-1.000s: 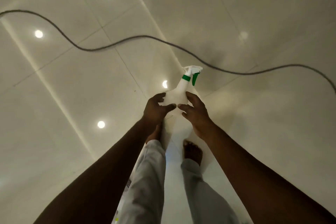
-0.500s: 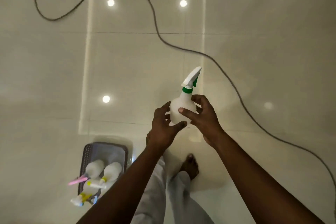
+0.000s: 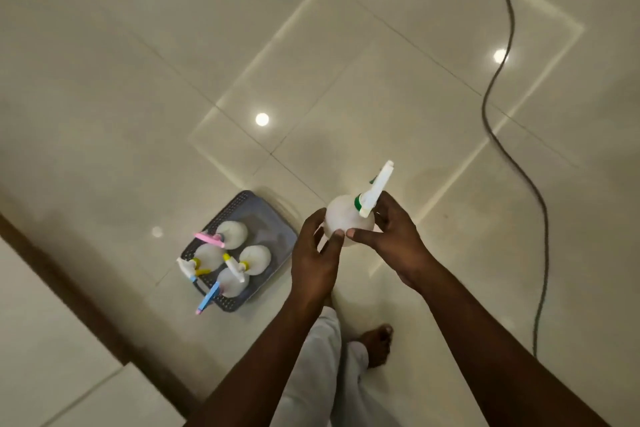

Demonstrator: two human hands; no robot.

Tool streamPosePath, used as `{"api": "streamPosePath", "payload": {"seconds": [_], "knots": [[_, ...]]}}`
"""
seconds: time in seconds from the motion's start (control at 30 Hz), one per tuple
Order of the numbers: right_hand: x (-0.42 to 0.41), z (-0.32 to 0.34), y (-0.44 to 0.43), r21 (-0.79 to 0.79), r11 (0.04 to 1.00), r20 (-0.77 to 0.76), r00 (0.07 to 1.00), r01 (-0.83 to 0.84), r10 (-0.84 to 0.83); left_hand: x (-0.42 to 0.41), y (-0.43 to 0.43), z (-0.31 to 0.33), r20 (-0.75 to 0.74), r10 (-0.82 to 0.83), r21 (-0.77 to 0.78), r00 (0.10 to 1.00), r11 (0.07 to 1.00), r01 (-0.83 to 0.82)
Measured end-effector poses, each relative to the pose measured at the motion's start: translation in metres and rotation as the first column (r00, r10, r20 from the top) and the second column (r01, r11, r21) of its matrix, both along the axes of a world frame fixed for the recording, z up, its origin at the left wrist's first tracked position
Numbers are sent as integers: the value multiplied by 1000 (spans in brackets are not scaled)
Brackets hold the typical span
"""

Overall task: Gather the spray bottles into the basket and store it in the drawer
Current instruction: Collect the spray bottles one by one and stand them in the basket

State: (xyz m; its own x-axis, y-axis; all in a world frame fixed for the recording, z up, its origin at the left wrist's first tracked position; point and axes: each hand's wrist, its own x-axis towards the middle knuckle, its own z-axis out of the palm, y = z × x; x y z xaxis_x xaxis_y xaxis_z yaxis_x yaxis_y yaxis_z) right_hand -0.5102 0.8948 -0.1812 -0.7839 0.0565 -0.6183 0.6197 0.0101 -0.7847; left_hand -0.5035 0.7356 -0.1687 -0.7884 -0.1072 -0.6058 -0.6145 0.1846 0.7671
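White plastic, round-bellied and light-looking, the bottle [image 3: 348, 218] sits between both hands above the floor [image 3: 138, 62], its green-collared trigger head tilted up and to the right. The left hand [image 3: 317, 260] cups the near-left side with fingers curled on the body and the thumb tip pressed to its front; the right hand [image 3: 394, 239] wraps the right side below the collar, thumb meeting the other thumb across the belly, so the bottle is pinched from two sides. The basket [image 3: 266, 215] stands on the floor to the left and lower, well apart from the bottle, with four bottles [image 3: 228, 253] already upright inside, crowded toward its near-left half; the far-right part looks free. The step in hand appears to be carrying this fifth bottle over and setting it in. To do it well, the person should probably keep it upright, lower it base first into the open far-right corner, and turn the trigger head outward so it does not snag the pink, yellow or blue heads beside it. One hand on the neck would likely give a cleaner descent than two on the belly. A cable [image 3: 498, 87] curves across the floor on the right, well clear of the basket. No drawer is clearly visible.
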Motion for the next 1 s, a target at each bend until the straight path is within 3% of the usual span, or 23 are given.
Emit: {"api": "streamPosePath", "payload": {"seconds": [0.23, 0.47, 0.73, 0.83, 1.0], "knots": [[-50, -6, -79, 128, 933, -60, 936, -338, 347, -11, -68, -5, 92, 287, 55, 953, 955, -293], [-71, -32, -153, 215, 789, -137, 782, -576, 608, -11, -104, -25, 260, 651, 119, 713, 711, -693], [-96, -81, -195, 261, 635, -95, 635, -727, 766, -23, -120, -81, 305, 768, 82, 564, 568, -819], [-108, -109, -208, 318, 510, -102, 506, -799, 856, -28, -122, -113, 395, 799, 122, 453, 443, -888], [-122, -156, -225, 378, 352, -70, 353, -856, 933, -41, -129, -179, 329, 906, 62, 267, 261, -963]]}}
